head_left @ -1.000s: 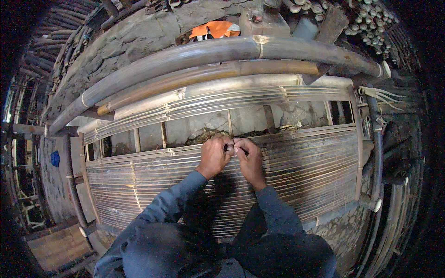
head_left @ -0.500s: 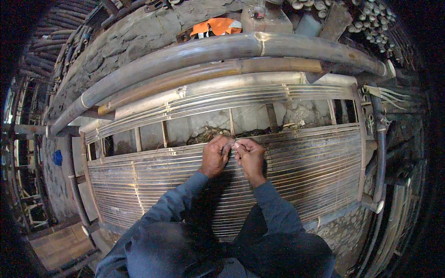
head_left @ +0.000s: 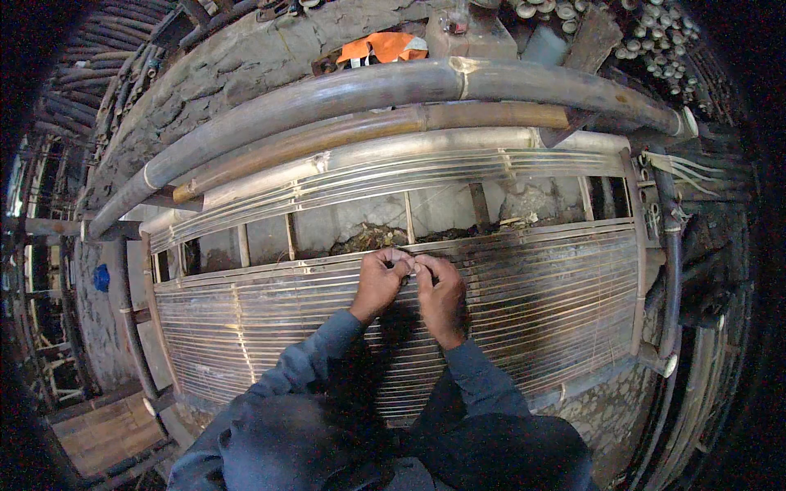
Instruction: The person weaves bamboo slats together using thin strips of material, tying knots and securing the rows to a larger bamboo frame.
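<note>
A wide panel of thin bamboo slats [head_left: 532, 286] lies in front of me, its slats running left to right with narrow gaps. Over its far edge, my left hand [head_left: 379, 282] and my right hand [head_left: 442, 299] meet, thumbs and fingers pinched together. Whatever sits between the fingertips is too small to make out. Just beyond them, a thin upright strip [head_left: 409, 217] crosses the open gap. Past this gap stretches a second band of bamboo slats [head_left: 352, 186].
Thick bamboo poles [head_left: 327, 96] span the far side, before a rough stone ledge [head_left: 246, 61]. An orange cloth [head_left: 383, 49] lies up there. Stacked bamboo ends [head_left: 655, 29] fill the far right. A blue object [head_left: 101, 278] hangs at left, above a wooden board [head_left: 106, 434].
Both hands have drawn slightly nearer to me, still touching at the fingertips. The right hand has turned so that more of its back shows. The panel has stayed in place.
</note>
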Demonstrator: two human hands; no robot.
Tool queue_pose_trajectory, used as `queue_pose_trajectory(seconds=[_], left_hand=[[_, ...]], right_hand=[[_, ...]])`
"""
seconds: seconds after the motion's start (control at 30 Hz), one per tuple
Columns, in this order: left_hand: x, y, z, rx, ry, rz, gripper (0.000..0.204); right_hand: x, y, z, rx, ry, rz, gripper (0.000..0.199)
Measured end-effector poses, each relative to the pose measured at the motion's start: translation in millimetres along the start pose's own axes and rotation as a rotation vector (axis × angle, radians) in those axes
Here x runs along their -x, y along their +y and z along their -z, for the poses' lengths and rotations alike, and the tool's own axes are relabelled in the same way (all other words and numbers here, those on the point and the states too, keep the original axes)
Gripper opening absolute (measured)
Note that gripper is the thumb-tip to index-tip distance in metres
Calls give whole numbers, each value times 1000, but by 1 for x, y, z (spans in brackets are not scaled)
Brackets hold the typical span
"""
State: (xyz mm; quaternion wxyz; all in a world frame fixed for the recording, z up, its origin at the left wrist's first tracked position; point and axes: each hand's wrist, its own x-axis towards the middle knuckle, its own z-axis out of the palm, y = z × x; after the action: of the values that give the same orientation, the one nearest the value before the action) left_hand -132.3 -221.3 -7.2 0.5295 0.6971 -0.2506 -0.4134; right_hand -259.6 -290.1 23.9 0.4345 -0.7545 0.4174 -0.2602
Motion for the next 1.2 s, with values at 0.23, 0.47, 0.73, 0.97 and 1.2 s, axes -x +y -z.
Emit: queue_pose_trajectory(seconds=[0.23,0.47,0.73,0.97,1.2], left_hand=[[8,2,3,341,-64,186,11],[14,1,4,60,25,81,13],[23,-23,-5,360,-84,395,16],[18,-3,11,492,-168,513,14],[17,-1,18,352,-303,516,19]], right_hand=[[-3,21,-9,-323,-45,-177,14],[16,29,-1,-258,-61,-281,11],[47,0,3,-32,-275,95,10],[15,0,39,355,-174,34,63],[10,28,6,326,-128,238,30]])
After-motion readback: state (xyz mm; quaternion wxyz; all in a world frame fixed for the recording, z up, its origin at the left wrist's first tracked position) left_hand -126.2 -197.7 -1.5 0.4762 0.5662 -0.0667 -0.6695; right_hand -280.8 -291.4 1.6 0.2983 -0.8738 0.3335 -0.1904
